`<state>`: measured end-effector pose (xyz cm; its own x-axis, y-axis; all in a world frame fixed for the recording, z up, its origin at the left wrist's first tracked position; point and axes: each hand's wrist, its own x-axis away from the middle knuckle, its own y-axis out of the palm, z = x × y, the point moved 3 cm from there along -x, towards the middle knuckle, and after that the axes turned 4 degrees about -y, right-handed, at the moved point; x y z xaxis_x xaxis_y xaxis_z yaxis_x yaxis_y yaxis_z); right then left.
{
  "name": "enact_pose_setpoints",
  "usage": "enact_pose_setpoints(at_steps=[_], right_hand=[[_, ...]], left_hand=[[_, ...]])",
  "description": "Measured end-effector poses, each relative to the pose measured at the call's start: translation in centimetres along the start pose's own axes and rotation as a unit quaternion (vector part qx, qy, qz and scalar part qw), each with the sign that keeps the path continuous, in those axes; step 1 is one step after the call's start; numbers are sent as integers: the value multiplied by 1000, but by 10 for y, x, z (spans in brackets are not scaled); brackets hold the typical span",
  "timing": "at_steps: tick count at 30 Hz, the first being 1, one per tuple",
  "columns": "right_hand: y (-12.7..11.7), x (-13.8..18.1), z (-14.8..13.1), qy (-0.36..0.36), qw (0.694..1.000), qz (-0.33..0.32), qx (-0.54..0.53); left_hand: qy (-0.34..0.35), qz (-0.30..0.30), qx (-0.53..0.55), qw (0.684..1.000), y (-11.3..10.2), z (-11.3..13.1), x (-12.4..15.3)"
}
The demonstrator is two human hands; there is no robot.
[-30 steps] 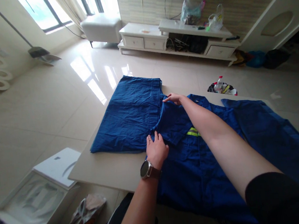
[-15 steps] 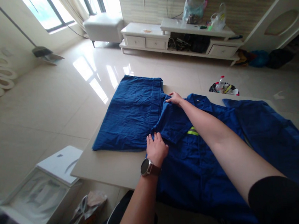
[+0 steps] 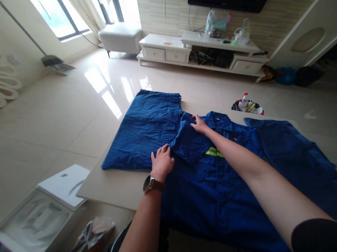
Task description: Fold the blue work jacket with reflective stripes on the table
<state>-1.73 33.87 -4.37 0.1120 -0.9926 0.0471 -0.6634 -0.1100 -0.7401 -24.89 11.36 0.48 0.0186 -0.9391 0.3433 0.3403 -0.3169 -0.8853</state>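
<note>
A blue work jacket (image 3: 206,182) with a collar and a yellow-green reflective strip lies spread over the table and hangs over its near edge. Its sleeve (image 3: 184,138) is folded inward over the front. My left hand (image 3: 162,162), a watch on the wrist, rests with fingers spread at the sleeve fold's near edge. At the fold's far end, close to the collar, my right hand (image 3: 199,124) touches the cloth with thumb and fingers apart. A folded blue garment (image 3: 141,130) lies to the left, and more blue cloth (image 3: 292,157) lies on the right.
The pale table (image 3: 103,191) shows a bare corner at left. An open white box (image 3: 34,224) and a plastic bag (image 3: 91,236) stand below it. Beyond the table are a bag with bottles (image 3: 247,105), a low TV cabinet (image 3: 176,55) and a grey ottoman (image 3: 121,38).
My right hand has loosened from the sleeve, its fingers now parted. The sleeve lies flatter over the jacket front. My left hand stays by the fold's edge; the view has tilted slightly up.
</note>
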Motion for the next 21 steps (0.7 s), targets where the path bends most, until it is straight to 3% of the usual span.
enact_pose_setpoints(at_steps=[9,18,21], right_hand=[[4,2,4,11,999,33,3],[-2,-7,-12,0,1000,-13,-3],[-10,9,-22,-27,999,32,16]], left_hand=[[-35,4,27,999,5,-1,-4],[-2,20,-1,1000,-2,3,2],[-5,28,8,1000,-2,4,2]])
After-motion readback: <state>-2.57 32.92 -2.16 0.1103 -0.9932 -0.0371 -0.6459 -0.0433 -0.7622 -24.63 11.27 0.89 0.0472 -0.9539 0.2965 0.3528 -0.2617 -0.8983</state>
